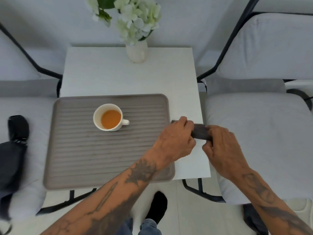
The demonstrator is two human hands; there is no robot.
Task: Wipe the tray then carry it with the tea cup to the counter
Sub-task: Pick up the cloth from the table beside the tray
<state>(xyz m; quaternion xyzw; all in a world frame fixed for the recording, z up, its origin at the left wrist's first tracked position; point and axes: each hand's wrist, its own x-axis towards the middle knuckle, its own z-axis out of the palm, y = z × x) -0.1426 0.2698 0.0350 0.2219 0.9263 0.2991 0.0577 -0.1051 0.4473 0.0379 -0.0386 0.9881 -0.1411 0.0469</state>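
On white table between grey chairs: ribbed tray with tea cup; both hands' grip closed on dark cloth.

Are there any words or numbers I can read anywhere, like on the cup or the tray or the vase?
None: no words, numbers or signs show in the picture.
Tea cup: plain white, no print.
Tray: ridges only, no label.
Vase: plain.
Dark cloth held in both hands: blurred, nothing readable.
Forearm tattoos: pictures, no letters I can make out.
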